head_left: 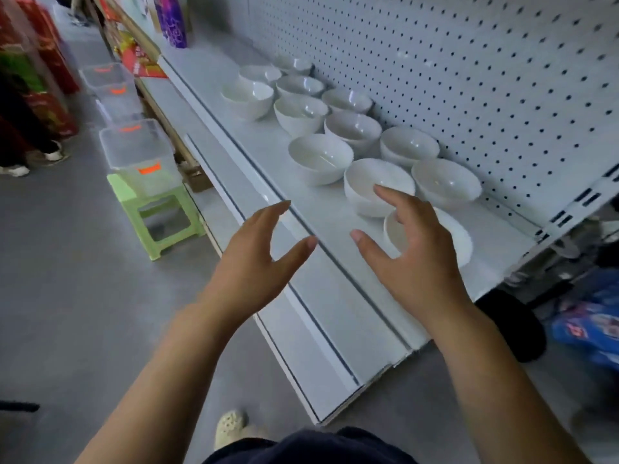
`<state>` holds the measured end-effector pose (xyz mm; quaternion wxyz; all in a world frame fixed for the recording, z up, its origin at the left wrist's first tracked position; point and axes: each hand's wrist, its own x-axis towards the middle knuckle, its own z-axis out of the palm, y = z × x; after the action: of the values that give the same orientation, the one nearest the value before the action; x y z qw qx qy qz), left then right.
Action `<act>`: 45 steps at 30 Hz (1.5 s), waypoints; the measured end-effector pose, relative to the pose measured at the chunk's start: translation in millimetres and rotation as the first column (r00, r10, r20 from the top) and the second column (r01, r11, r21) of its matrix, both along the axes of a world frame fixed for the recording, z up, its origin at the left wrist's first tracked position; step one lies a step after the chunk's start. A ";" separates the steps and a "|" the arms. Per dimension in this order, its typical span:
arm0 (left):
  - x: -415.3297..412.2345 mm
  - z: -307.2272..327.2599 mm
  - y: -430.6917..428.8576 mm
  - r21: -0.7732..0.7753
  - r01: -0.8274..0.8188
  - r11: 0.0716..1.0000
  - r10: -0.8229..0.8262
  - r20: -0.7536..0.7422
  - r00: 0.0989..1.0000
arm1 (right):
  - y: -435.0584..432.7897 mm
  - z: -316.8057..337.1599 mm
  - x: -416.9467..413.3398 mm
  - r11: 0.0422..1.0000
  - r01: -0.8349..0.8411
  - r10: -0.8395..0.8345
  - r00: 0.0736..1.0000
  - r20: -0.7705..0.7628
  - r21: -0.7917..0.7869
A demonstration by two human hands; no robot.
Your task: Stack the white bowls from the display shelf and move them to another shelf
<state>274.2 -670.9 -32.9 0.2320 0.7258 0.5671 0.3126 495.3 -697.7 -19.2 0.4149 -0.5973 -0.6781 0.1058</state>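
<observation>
Both spread wide and holding nothing, the right hand [423, 249] hovers just over the nearest glossy white ceramic bowl [458, 236], seemingly shaped to cup its rim, while the left hand [256, 259] hangs beside it above the white metal shelf [268, 142], whose other white bowls [320, 159] stand beyond the fingertips.

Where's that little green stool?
In the head view, the green stool stands on the floor left of the display shelf, with a clear plastic bin on top.
</observation>
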 end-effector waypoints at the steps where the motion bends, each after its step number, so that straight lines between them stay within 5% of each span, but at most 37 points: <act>1: 7.4 -2.1 13.3 -0.020 0.040 0.999 -0.040 0.024 0.999 | 1.5 -2.5 6.1 0.998 0.055 -0.056 0.998 0.020 0.022; 8: 62.3 -16.0 80.4 -0.155 0.258 0.954 -0.208 0.280 0.937 | -2.3 -22.3 26.6 0.913 0.402 -0.407 0.909 0.089 0.074; 16: 83.0 -36.6 130.3 -0.173 0.420 0.891 -0.285 0.508 0.813 | -2.7 -38.6 -2.9 0.705 0.699 -0.709 0.684 -0.172 -0.124; 22: 86.8 -38.7 146.3 -0.141 0.480 0.866 -0.338 0.542 0.769 | 7.5 -47.0 -18.2 0.630 0.742 -0.771 0.565 -0.295 -0.228; 32: 82.0 -43.4 150.9 -0.137 0.514 0.847 -0.348 0.590 0.729 | 14.4 -52.4 -32.0 0.522 0.844 -0.778 0.412 -0.474 -0.124; 45: 69.9 -51.7 160.4 -0.082 0.682 0.727 -0.515 0.592 0.620 | 32.7 -8.0 -29.9 0.546 0.838 -0.728 0.463 -0.506 -0.020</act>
<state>344.1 -510.5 -84.6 0.5779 0.7136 0.2416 0.3138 465.4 -665.0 -27.1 0.6295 -0.7461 -0.2133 -0.0406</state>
